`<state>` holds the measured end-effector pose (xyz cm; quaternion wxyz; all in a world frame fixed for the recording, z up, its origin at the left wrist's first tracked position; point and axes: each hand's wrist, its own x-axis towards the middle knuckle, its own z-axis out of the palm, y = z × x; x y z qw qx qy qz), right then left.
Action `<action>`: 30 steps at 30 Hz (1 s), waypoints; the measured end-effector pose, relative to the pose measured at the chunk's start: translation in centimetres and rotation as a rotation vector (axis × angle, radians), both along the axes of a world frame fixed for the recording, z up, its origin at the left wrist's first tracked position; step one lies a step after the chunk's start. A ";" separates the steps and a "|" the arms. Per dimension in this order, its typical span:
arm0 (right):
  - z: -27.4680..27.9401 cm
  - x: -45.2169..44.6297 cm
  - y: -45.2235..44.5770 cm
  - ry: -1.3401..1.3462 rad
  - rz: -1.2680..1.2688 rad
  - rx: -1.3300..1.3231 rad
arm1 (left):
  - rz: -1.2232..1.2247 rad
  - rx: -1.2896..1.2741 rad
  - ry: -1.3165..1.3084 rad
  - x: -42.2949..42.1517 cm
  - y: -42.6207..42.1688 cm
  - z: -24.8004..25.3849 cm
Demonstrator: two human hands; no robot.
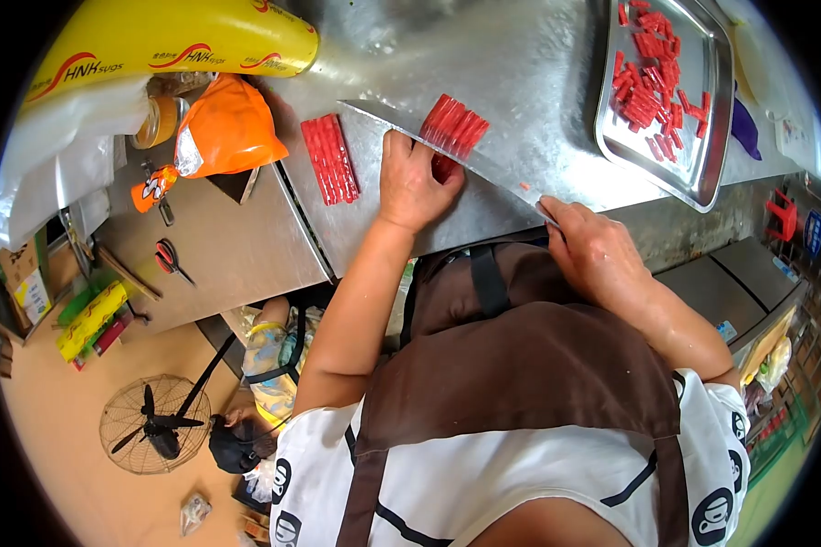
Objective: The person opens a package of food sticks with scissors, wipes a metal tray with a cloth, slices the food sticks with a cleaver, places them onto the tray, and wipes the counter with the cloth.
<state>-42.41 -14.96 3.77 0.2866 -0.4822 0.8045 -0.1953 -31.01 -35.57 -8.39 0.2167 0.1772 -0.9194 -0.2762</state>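
Observation:
A row of glossy red sticks (454, 124) lies side by side on the steel counter (511, 55). My left hand (414, 187) is closed around their near end, its fingers curled beside the blade. In my right hand (595, 242) is the handle of a long knife (504, 184). Its blade slants across the sticks, with the tip pointing up and left past my left hand. Whether the edge has gone into them I cannot tell. To the left lies a second row of red sticks (330, 159), touched by neither hand.
A metal tray (602, 109) at right holds many short red pieces (648, 91). At left are a yellow printed roll (182, 41), an orange bag (237, 128), a jar (158, 121) and scissors (169, 260). Behind on the left are another person (278, 365) and a fan (155, 424).

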 end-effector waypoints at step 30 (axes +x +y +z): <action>-0.4 -0.5 -4.6 -0.069 -0.016 0.262 | 0.016 0.103 0.138 0.6 -0.6 -2.3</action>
